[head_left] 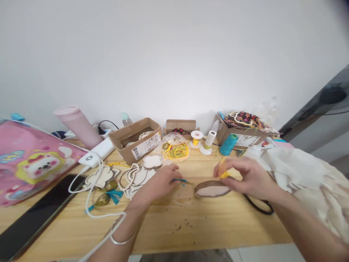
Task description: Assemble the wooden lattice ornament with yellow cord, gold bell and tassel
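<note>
My left hand (pixel 163 180) rests low over the table with its fingers curled. A thin teal piece (pixel 180 179) pokes out from its fingertips; its kind is not clear. My right hand (pixel 245 174) is raised a little, thumb and fingers pinched on a small blurred yellow strip (pixel 224 174). Just below those fingers lies a stack of flat wooden cutouts (pixel 212 191) with dark edges. A black loop (pixel 259 206) shows under my right wrist, partly hidden. Beside my left forearm are more pale wooden cutouts (pixel 141 178).
Behind stand a cardboard box (pixel 145 146), a bag of yellow cord (pixel 176 151), thread spools (pixel 196 139), a teal thread cone (pixel 229 145) and another box (pixel 241 140). White cloth (pixel 308 174) lies right. A white cable (pixel 107 215) crosses my left forearm near a phone (pixel 38 214).
</note>
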Available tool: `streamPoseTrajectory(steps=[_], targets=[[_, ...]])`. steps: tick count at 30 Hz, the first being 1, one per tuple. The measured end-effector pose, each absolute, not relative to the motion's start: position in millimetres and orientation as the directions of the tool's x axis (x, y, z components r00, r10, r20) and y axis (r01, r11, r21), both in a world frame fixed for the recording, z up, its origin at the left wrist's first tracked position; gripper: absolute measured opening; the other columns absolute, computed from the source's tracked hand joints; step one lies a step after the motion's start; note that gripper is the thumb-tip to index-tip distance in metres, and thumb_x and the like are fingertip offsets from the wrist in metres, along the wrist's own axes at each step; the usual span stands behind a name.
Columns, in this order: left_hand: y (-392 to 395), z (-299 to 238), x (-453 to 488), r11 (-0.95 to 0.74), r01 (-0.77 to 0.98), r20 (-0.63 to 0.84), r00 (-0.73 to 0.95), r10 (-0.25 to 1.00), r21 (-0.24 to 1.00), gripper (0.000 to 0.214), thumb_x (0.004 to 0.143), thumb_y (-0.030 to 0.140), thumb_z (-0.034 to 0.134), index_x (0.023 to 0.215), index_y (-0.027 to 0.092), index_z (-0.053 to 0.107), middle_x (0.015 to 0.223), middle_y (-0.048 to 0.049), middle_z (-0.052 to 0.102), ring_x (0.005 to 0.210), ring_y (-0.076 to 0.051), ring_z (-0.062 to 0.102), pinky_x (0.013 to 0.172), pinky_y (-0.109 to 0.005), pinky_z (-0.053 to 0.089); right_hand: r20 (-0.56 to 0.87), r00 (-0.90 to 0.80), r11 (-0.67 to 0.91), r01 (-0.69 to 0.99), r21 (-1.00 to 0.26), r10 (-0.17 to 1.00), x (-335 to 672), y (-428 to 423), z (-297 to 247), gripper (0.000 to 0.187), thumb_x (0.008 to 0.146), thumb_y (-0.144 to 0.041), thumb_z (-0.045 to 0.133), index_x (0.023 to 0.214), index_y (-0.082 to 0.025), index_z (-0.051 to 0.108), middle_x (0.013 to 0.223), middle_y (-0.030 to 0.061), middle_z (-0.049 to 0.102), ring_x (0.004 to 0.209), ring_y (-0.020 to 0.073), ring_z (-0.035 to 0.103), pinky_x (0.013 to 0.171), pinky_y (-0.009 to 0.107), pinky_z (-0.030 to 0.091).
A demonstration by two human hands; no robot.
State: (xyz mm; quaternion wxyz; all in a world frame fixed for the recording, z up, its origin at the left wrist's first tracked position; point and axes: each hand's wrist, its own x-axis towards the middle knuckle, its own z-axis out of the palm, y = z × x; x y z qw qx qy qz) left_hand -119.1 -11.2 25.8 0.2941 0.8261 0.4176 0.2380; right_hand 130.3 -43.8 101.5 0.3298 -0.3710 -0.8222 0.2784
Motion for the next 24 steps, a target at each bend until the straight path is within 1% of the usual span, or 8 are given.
streamPoseTrajectory(steps=[5, 8, 9, 11, 13, 16, 20, 24], targets=[[-17, 61, -86, -0.285, 0.068, 0.216, 0.493, 0.843, 0.956, 0.042, 0.08, 0.051, 0.038, 0.101, 0.023, 0.061, 0.109, -0.0053, 0.061, 0.105, -0.021, 0.052, 0.086, -0.034, 0.042, 0.425, -0.236, 0.482, 0.305, -0.821, 0.874, 110, -49, 182, 0.013, 0.068, -0.032, 0.063, 0.065, -0.02, 0.059, 0.063, 0.0015, 0.063, 0.056, 0.0131, 0.058, 0.049, 0.024, 0.045], [-27, 86, -54, 0.03, -0.38, 0.241, 0.645, 0.725, 0.925, 0.069, 0.077, 0.066, 0.016, 0.107, 0.019, 0.057, 0.107, -0.0116, 0.061, 0.1, -0.024, 0.056, 0.081, -0.037, 0.044, 0.433, -0.104, 0.444, 0.269, -0.854, 0.895, 101, -41, 212, 0.012, 0.066, -0.03, 0.064, 0.063, -0.019, 0.059, 0.061, -0.0003, 0.061, 0.051, 0.0102, 0.055, 0.047, 0.023, 0.042], [-31, 92, -46, 0.155, -0.419, 0.234, 0.734, 0.637, 0.895, 0.072, 0.075, 0.067, 0.018, 0.11, 0.017, 0.055, 0.104, -0.014, 0.062, 0.096, -0.025, 0.058, 0.081, -0.038, 0.044, 0.43, -0.068, 0.432, 0.26, -0.863, 0.9, 100, -37, 218, 0.012, 0.065, -0.029, 0.064, 0.062, -0.018, 0.058, 0.061, -0.0005, 0.061, 0.051, 0.0097, 0.055, 0.046, 0.022, 0.041], [-38, 97, -35, 0.298, -0.418, 0.212, 0.818, 0.535, 0.858, 0.058, 0.077, 0.058, 0.039, 0.116, 0.017, 0.051, 0.093, -0.0128, 0.065, 0.083, -0.022, 0.062, 0.078, -0.036, 0.045, 0.422, -0.017, 0.414, 0.229, -0.881, 0.906, 100, -26, 224, 0.012, 0.064, -0.027, 0.063, 0.06, -0.017, 0.058, 0.059, -0.0007, 0.059, 0.052, 0.0093, 0.054, 0.047, 0.022, 0.041], [-42, 96, -31, 0.353, -0.424, 0.186, 0.819, 0.543, 0.834, 0.046, 0.076, 0.043, 0.054, 0.113, 0.016, 0.052, 0.084, -0.0097, 0.066, 0.072, -0.017, 0.063, 0.071, -0.03, 0.046, 0.398, 0.025, 0.389, 0.169, -0.906, 0.917, 103, -14, 223, 0.01, 0.063, -0.025, 0.063, 0.06, -0.017, 0.058, 0.06, -0.0007, 0.059, 0.052, 0.0092, 0.053, 0.048, 0.022, 0.041], [-43, 90, -32, 0.43, -0.436, 0.096, 0.782, 0.616, 0.79, 0.031, 0.077, 0.034, 0.055, 0.102, 0.015, 0.059, 0.074, -0.0059, 0.064, 0.062, -0.011, 0.059, 0.064, -0.024, 0.046, 0.338, 0.089, 0.333, 0.065, -0.941, 0.937, 110, 3, 214, 0.011, 0.061, -0.025, 0.063, 0.062, -0.016, 0.057, 0.062, -0.0004, 0.059, 0.052, 0.0092, 0.053, 0.048, 0.022, 0.042], [-40, 87, -44, 0.427, -0.384, -0.017, 0.726, 0.687, 0.818, 0.036, 0.079, 0.042, 0.049, 0.104, 0.019, 0.058, 0.093, -0.0091, 0.063, 0.082, -0.016, 0.06, 0.074, -0.029, 0.046, 0.308, 0.079, 0.309, 0.0, -0.951, 0.948, 119, 13, 206, 0.014, 0.059, -0.026, 0.065, 0.063, -0.015, 0.058, 0.062, -0.0009, 0.06, 0.051, 0.0082, 0.052, 0.046, 0.02, 0.04], [-26, 77, -66, 0.259, -0.23, -0.109, 0.514, 0.851, 0.938, 0.042, 0.07, 0.044, 0.059, 0.107, 0.024, 0.054, 0.115, -0.0077, 0.056, 0.105, -0.02, 0.052, 0.09, -0.034, 0.038, 0.375, 0.068, 0.353, 0.22, -0.909, 0.924, 121, 5, 212, 0.017, 0.057, -0.027, 0.069, 0.066, -0.015, 0.061, 0.061, 0.0009, 0.063, 0.05, 0.0092, 0.053, 0.042, 0.019, 0.036]])
